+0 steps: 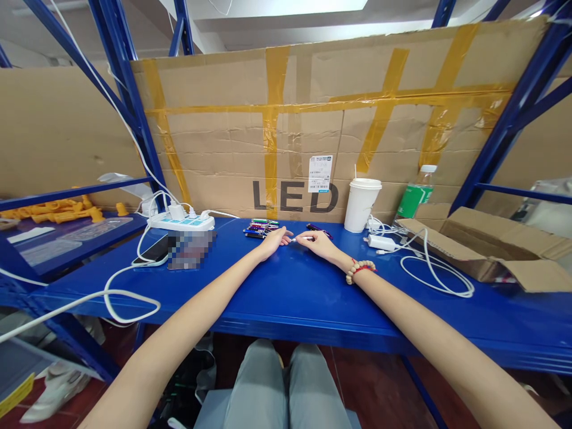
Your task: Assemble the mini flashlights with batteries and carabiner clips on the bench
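Note:
Both hands meet over the blue table, near its back. My right hand (318, 244), with a beaded bracelet at the wrist, pinches a slim white and silver pen (304, 238). My left hand (273, 243) has its fingers closed at the pen's other end; the tip is small and partly hidden by the fingers. Just behind my left hand lies a pile of several pens (260, 226) in various colours. A dark purple pen (320, 230) rests on the table behind my right hand.
A white paper cup (360, 205) with a straw, a green-labelled bottle (415, 193), white cables and an open cardboard box (482, 244) stand on the right. On the left are a power strip (183, 222) and a phone (156, 247). Cardboard (223, 143) walls the back.

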`<state>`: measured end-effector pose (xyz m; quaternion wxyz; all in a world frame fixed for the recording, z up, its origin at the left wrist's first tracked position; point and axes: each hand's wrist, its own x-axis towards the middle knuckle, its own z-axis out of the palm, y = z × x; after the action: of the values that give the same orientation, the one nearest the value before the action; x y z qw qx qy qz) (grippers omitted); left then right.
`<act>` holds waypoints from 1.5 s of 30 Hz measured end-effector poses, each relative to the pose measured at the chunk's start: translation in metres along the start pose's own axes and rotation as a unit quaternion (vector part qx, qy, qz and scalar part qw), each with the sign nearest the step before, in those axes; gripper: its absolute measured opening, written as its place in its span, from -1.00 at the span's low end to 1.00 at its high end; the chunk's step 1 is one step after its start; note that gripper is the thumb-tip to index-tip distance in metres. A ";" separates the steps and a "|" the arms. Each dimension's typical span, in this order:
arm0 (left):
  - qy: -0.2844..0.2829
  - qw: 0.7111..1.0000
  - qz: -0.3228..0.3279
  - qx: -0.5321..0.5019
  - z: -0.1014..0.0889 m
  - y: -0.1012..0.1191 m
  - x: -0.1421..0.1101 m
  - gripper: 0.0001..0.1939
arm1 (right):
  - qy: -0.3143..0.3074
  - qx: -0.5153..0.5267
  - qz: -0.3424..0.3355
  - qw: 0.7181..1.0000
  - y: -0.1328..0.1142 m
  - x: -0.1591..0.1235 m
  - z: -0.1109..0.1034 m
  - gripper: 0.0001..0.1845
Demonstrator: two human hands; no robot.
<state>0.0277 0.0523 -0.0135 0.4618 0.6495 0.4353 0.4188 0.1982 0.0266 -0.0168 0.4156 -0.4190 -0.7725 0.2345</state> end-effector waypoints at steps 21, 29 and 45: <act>0.000 1.000 0.008 0.014 0.000 0.001 -0.002 -0.55 | 0.000 -0.016 -0.007 1.000 0.003 0.000 0.000 -0.55; 0.010 0.995 0.031 0.092 0.003 0.004 -0.004 -0.54 | 0.012 -0.090 0.004 0.996 0.000 0.001 -0.001 -0.45; 0.160 0.830 0.011 0.534 -0.013 0.032 -0.036 -0.68 | 0.042 -0.295 0.080 0.951 -0.013 -0.010 -0.011 -0.75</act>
<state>0.0110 0.0145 0.0150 -0.0377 0.7235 0.6518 0.2242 0.2045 0.0117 -0.0062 0.2852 -0.5925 -0.7534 0.0107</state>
